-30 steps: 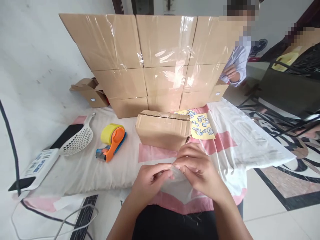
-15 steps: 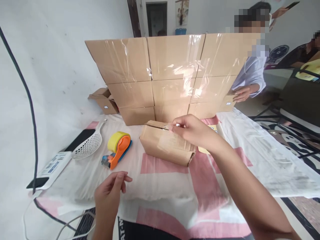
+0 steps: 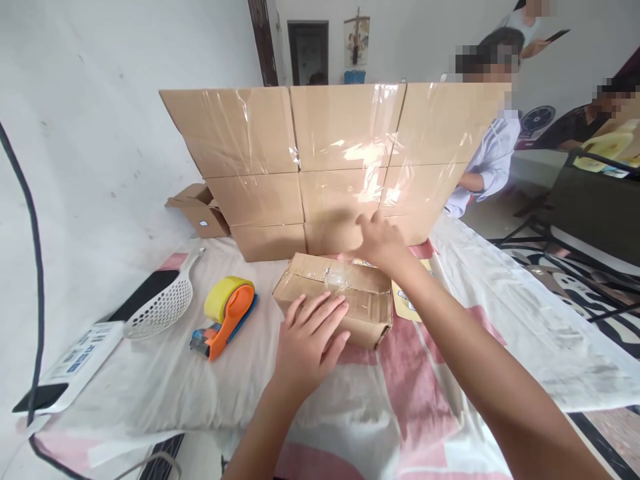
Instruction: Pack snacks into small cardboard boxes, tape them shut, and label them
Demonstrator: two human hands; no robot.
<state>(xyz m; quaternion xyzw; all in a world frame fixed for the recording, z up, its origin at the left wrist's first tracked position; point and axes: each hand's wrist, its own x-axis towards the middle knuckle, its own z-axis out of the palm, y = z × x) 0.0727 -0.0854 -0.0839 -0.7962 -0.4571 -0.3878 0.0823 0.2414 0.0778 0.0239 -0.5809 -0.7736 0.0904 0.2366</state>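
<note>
A small brown cardboard box (image 3: 369,304), with clear tape across its top, sits on the cloth-covered table in front of me. My left hand (image 3: 310,341) lies on its near left side with the fingers stretched out. Just above the far right edge of the box is my right hand (image 3: 380,241), its fingers apart and slightly blurred, holding nothing that I can see. To the left rests a tape dispenser (image 3: 233,315) with an orange frame and a yellow roll. Partly behind my right forearm is a yellow printed sheet (image 3: 406,308).
A cardboard screen (image 3: 345,130) of taped panels stands behind the box. At its left is a small open carton (image 3: 197,215). A white perforated skimmer (image 3: 165,303) and a white-and-black packaged item (image 3: 83,353) lie at left. A person (image 3: 493,150) stands beyond the screen.
My left hand has come up from the cloth onto the box. The right hand has lifted off the box's top and moved away from me. The person's hand has left the screen's right edge.
</note>
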